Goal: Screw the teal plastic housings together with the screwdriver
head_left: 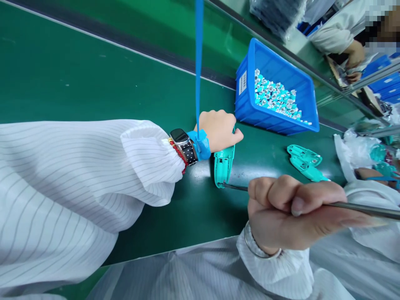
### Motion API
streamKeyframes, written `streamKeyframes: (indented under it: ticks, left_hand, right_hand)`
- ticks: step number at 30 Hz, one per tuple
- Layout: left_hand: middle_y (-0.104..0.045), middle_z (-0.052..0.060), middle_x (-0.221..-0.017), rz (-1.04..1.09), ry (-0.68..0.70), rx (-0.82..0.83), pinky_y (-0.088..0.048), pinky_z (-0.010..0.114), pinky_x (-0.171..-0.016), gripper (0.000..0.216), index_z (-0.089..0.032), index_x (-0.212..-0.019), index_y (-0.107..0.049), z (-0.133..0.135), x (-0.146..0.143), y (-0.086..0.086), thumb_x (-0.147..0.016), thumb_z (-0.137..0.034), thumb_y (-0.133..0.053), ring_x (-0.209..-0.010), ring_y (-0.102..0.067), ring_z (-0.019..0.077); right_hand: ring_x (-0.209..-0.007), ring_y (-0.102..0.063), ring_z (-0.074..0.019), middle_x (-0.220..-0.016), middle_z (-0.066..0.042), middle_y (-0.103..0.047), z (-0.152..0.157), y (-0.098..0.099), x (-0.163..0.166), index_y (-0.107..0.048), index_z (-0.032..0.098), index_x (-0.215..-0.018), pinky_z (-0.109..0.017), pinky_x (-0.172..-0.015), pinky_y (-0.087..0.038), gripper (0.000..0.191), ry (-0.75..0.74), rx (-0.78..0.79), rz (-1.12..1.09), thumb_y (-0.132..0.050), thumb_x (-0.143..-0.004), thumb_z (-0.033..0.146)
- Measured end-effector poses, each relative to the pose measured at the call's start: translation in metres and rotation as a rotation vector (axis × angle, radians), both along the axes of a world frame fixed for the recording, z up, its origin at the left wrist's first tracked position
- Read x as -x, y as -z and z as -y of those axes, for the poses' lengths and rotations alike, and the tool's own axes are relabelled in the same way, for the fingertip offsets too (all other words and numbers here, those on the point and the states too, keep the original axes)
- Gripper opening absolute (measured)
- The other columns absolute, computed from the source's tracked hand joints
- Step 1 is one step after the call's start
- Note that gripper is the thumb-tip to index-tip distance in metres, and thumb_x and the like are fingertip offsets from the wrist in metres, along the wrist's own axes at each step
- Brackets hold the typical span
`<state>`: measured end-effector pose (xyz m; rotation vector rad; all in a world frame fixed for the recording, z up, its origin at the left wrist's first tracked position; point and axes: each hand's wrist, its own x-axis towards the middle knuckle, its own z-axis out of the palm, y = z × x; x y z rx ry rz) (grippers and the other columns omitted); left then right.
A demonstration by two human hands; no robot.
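My left hand (pixel 218 130) is curled over the upper end of a teal plastic shell half (pixel 223 166), which lies hollow side up on the green work surface. The fingers hide that end of the shell. In the foreground my right hand (pixel 287 212) is closed around a slim metal tool (pixel 236 187). Its narrow tip meets the lower end of the shell, and the shaft runs out behind the fist to the right. The tool's exact kind does not show.
A blue bin (pixel 275 121) holds many small teal-and-white parts (pixel 278 98). More teal shell pieces (pixel 304 162) lie to the right, near clear plastic bags (pixel 356 152). A blue wrist cord (pixel 199 62) rises from my left wrist. A co-worker's arm (pixel 353 54) appears across the bench.
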<state>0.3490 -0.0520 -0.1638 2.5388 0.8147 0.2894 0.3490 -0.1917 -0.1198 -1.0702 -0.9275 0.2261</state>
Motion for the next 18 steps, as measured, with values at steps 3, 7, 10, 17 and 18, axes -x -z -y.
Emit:
streamKeyframes:
  ticks: [3,7,10,17,18]
  left_hand:
    - [-0.064,0.012,-0.093,0.010,0.006,0.027,-0.039,0.039,-0.078,0.039,-0.014,-0.092,-0.067,0.000,0.000,0.001,-0.078,-0.039,-0.042,-0.092,-0.057,0.0300]
    - [-0.064,0.011,-0.095,0.001,0.001,0.053,-0.038,0.039,-0.080,0.038,-0.015,-0.094,-0.067,0.000,0.000,0.001,-0.078,-0.040,-0.042,-0.094,-0.056,0.0296]
    - [-0.064,0.011,-0.096,0.001,0.003,0.056,-0.038,0.039,-0.080,0.039,-0.015,-0.094,-0.066,0.000,0.000,0.002,-0.079,-0.040,-0.041,-0.095,-0.056,0.0300]
    - [-0.063,0.011,-0.097,0.019,0.021,0.053,-0.039,0.039,-0.080,0.041,-0.014,-0.097,-0.065,-0.001,-0.001,0.001,-0.080,-0.043,-0.040,-0.095,-0.056,0.0297]
    - [-0.063,0.011,-0.097,0.021,0.020,0.056,-0.039,0.038,-0.080,0.041,-0.015,-0.097,-0.065,-0.001,0.000,0.000,-0.081,-0.043,-0.040,-0.095,-0.057,0.0288]
  right_hand:
    - [-0.036,-0.012,-0.0045,-0.048,0.007,-0.011,-0.002,0.000,0.003,-0.026,0.019,-0.059,-0.015,-0.034,-0.020,0.040,-0.001,0.000,-0.017,-0.023,-0.095,0.034]
    - [-0.035,-0.010,-0.0049,-0.048,0.007,-0.009,-0.004,0.000,0.005,-0.026,0.020,-0.059,-0.015,-0.034,-0.019,0.040,0.030,0.041,0.005,-0.021,-0.095,0.035]
    - [-0.035,-0.006,-0.0051,-0.048,0.007,-0.007,-0.008,0.000,0.005,-0.025,0.020,-0.059,-0.015,-0.033,-0.018,0.039,0.058,0.075,0.026,-0.020,-0.095,0.034]
    - [-0.035,-0.007,-0.0050,-0.050,0.007,-0.007,-0.011,0.006,-0.005,-0.026,0.021,-0.059,-0.015,-0.032,-0.016,0.038,0.016,0.061,-0.014,-0.033,-0.093,0.038]
    - [-0.035,-0.008,-0.0052,-0.050,0.007,-0.007,-0.010,0.008,-0.006,-0.027,0.021,-0.060,-0.015,-0.032,-0.016,0.038,0.022,0.056,-0.017,-0.033,-0.093,0.038]
